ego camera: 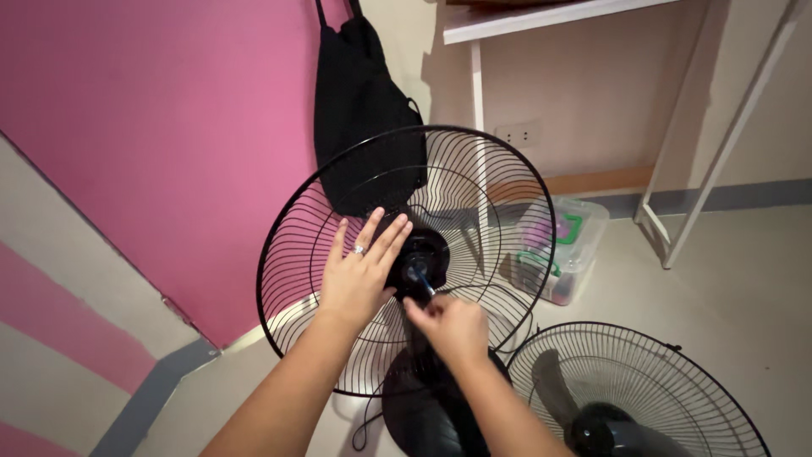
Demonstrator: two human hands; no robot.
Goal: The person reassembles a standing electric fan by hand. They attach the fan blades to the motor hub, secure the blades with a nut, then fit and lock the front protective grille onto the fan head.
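Left hand [359,275] fingers spread flat on fan guard [296,245]; right hand [452,326] fingers pinching screwdriver [423,283] at hub.

Pink wall [169,110], beige floor [744,279], white desk frame [677,211]

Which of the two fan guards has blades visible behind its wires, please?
The lower-right guard, lying by the floor; the upright guard under both hands shows none.

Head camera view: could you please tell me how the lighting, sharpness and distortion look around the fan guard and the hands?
Head view: soft, even indoor light, no glare; the fan guard wires are crisp; the left hand is sharp, the right hand slightly motion-blurred; wide-angle distortion tilts the white desk legs and walls.
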